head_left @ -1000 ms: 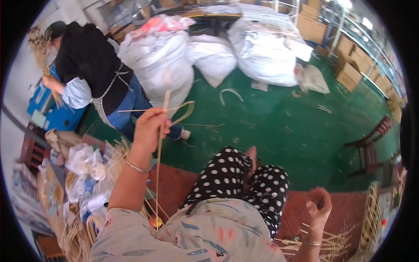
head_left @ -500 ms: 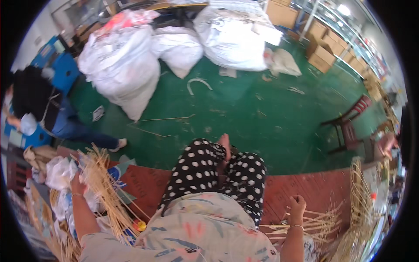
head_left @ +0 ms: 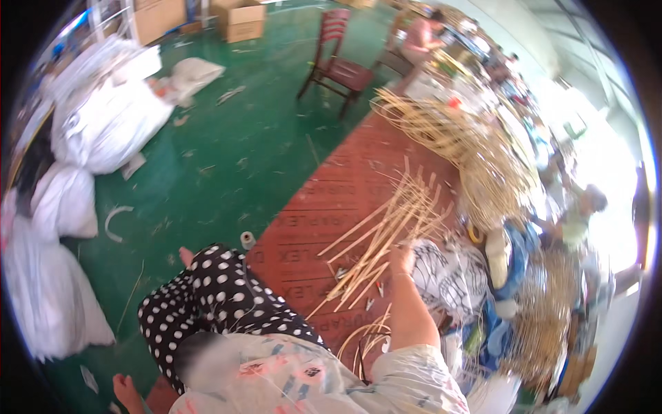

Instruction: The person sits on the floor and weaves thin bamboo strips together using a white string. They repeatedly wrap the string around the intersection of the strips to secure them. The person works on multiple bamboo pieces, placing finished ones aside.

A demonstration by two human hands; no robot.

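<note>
Our right hand (head_left: 401,259) reaches among bamboo strips (head_left: 396,215) toward its eleven o'clock; whether its fingers clamp any, we cannot tell.

The person wears a loose, pale beige cloth shirt (head_left: 293,383) printed with blurry pink-red blotches, a small dark patch and slender grey-blue strokes; its short, wide right sleeve (head_left: 414,372) leaves the forearm bare. The roomy black cloth trousers (head_left: 231,293) carry white polka dots.
</note>
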